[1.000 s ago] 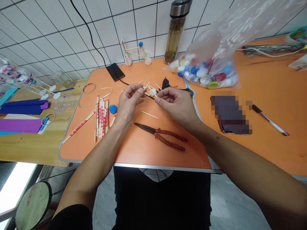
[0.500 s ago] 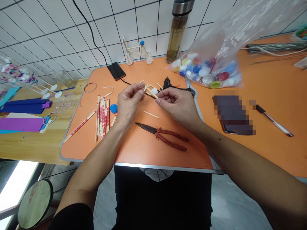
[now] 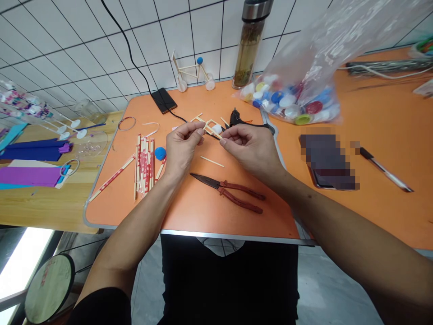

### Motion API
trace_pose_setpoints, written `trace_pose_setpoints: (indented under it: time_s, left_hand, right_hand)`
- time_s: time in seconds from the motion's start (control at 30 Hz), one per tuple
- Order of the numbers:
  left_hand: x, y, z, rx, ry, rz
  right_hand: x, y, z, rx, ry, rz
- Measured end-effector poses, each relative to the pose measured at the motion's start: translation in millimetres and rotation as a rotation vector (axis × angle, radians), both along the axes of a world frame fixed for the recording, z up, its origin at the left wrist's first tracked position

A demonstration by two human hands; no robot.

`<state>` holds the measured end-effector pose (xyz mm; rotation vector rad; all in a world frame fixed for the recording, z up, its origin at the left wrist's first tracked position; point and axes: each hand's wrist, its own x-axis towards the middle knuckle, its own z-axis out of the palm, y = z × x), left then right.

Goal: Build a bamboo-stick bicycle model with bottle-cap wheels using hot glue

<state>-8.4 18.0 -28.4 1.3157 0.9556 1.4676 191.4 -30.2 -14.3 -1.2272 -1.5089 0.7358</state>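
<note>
A small frame of pale wooden sticks (image 3: 214, 123) is held up between my two hands over the orange table. My left hand (image 3: 184, 142) pinches its left end with thumb and fingertips. At the right end, my right hand (image 3: 248, 144) grips a stick of the same frame between thumb and forefinger. A white bottle cap (image 3: 217, 129) shows just behind the frame. One loose stick (image 3: 212, 161) lies below my hands, and nearer to me are long-nose pliers (image 3: 226, 192) with red-brown handles. Behind my right hand rests a black glue gun (image 3: 241, 119), partly covered.
Paper-wrapped chopsticks (image 3: 145, 167) and a blue cap (image 3: 160, 153) lie left. At the back stand a little stick bicycle (image 3: 192, 72), a tea bottle (image 3: 248, 54) and a bag of bottle caps (image 3: 291, 101). Phones (image 3: 164, 100) and a pen (image 3: 385, 169) lie on the table.
My left hand has shifted slightly down, so more of the stick frame and the sticks behind it show. My right hand stays nearly still.
</note>
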Motion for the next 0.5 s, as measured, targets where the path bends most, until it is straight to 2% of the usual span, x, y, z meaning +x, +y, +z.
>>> trace_pose_setpoints:
  time_s: [0.5]
  left_hand:
    - [3.3,-3.7,-4.6,0.005,0.048,0.043]
  right_hand:
    - [1.2,-1.4,2.6,0.031,-0.038,-0.012]
